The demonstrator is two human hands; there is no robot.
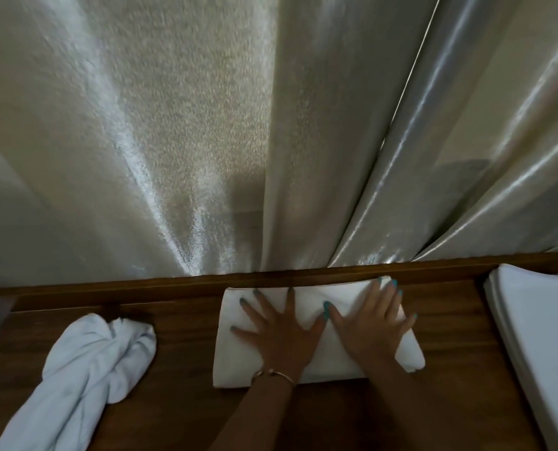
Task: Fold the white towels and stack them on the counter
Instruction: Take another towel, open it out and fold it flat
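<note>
Both hands, left hand [279, 336] and right hand [368, 333], press open-palmed, gripping nothing, on the folded towel [316, 362], which looks soft, light, best lifted from beneath its edges.

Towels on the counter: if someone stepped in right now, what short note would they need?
Left hand and right hand: both flat, fingers spread, pressing the folded towel at the middle of the wooden counter, gripping nothing.
Done: this towel is folded; a stack of folded towels sits at right.
Left: move this towel to the stack, then fold the crumpled towel at left.
</note>
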